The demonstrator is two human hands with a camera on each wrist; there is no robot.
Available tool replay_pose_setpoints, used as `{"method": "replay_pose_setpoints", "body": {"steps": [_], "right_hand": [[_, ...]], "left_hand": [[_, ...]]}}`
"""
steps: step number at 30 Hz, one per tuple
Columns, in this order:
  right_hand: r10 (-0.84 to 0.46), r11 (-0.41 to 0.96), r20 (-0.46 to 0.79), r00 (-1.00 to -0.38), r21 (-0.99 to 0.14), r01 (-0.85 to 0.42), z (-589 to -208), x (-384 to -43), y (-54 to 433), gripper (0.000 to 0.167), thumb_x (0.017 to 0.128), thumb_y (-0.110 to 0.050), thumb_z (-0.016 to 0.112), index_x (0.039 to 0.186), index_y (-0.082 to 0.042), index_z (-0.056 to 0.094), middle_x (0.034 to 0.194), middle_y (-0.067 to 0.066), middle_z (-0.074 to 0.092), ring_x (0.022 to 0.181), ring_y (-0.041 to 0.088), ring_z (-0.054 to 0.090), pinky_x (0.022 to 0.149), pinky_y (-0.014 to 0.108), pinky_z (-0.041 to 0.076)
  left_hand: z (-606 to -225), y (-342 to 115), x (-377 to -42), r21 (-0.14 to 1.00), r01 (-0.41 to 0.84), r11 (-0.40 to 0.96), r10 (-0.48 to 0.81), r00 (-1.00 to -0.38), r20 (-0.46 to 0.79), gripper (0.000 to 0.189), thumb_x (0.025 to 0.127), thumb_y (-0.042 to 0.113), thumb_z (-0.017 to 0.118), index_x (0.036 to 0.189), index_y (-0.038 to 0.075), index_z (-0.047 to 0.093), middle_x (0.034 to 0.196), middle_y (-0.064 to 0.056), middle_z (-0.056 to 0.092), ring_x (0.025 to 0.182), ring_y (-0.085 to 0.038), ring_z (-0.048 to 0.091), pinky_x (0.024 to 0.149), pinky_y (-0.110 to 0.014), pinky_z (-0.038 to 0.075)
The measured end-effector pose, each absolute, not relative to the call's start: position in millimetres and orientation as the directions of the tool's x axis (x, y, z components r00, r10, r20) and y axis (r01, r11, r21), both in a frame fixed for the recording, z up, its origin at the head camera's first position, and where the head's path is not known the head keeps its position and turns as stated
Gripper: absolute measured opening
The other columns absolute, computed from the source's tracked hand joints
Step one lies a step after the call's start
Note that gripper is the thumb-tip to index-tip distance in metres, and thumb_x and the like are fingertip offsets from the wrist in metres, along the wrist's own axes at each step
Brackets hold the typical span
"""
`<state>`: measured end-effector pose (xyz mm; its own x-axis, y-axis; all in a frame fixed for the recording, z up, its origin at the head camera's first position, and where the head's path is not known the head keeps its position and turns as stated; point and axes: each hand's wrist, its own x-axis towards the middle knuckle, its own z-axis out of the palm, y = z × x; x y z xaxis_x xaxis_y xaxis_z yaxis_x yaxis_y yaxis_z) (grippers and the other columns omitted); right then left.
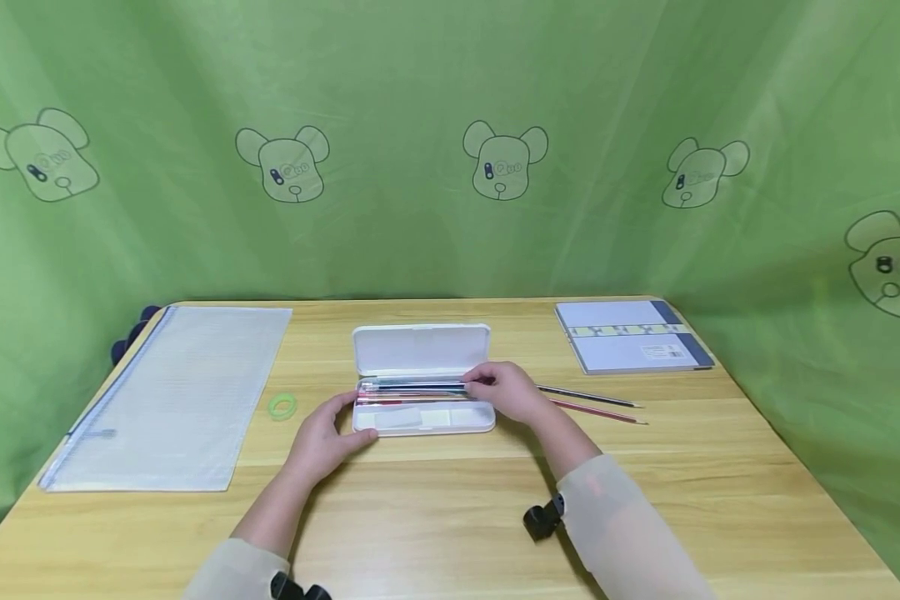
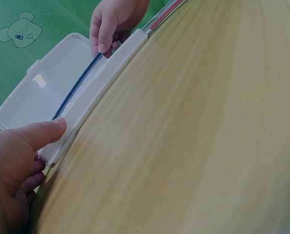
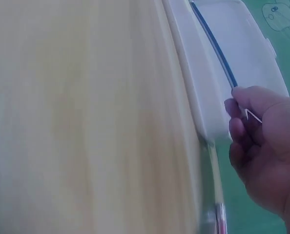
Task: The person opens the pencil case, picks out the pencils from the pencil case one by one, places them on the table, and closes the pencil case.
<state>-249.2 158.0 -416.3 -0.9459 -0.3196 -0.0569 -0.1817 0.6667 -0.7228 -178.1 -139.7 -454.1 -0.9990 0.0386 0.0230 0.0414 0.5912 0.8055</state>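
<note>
A white pencil case [image 1: 422,350] lies with its lid raised at the middle of the table. Several pencils [image 1: 412,393] fill its rear part, and whitish pieces lie in the front part. My left hand [image 1: 321,442] holds the left end of the case, thumb on the front edge. At the right end, my right hand [image 1: 513,393] pinches a dark blue pencil [image 3: 216,44] between thumb and fingers, lengthwise along the case. To the right of the case lie a dark pencil [image 1: 588,396] and a red pencil [image 1: 600,411], their tips pointing right.
A translucent mesh zip pouch [image 1: 172,400] covers the table's left side. Between it and the case sits a light green ring [image 1: 282,407]. A pale notebook [image 1: 622,337] with a dark blue spine lies at the back right. Green cloth [image 1: 412,242] hangs behind the table.
</note>
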Motion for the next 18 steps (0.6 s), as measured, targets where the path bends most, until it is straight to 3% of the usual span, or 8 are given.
{"method": "replay_pose_setpoints", "body": {"steps": [6, 18], "right_hand": [[-0.279, 0.618, -0.048, -0.959, -0.773, -0.141, -414.0, -246.3, 177.1, 0.023, 0.093, -0.021, 0.065, 0.110, -0.007, 0.073, 0.103, 0.009, 0.070, 0.085, 0.016, 0.055, 0.073, 0.025, 0.048], [-0.231, 0.610, -0.035, -0.972, -0.784, -0.117, -406.7, -230.6, 234.0, 0.032, 0.095, -0.029, 0.064, 0.116, -0.006, 0.070, 0.114, 0.012, 0.070, 0.098, 0.015, 0.060, 0.082, 0.026, 0.050]], "left_hand": [[-452.8, -139.7, -178.2, 0.806, 0.035, 0.590, 0.041, -0.999, 0.013, 0.074, 0.080, 0.029, 0.079, 0.141, 0.000, 0.048, 0.146, -0.021, 0.049, 0.139, -0.041, 0.041, 0.117, -0.054, 0.031], [-452.7, -139.1, -179.7, 0.800, 0.029, 0.599, 0.041, -0.999, 0.006, 0.075, 0.081, 0.030, 0.079, 0.142, 0.002, 0.047, 0.148, -0.020, 0.048, 0.140, -0.041, 0.040, 0.118, -0.053, 0.031]]}}
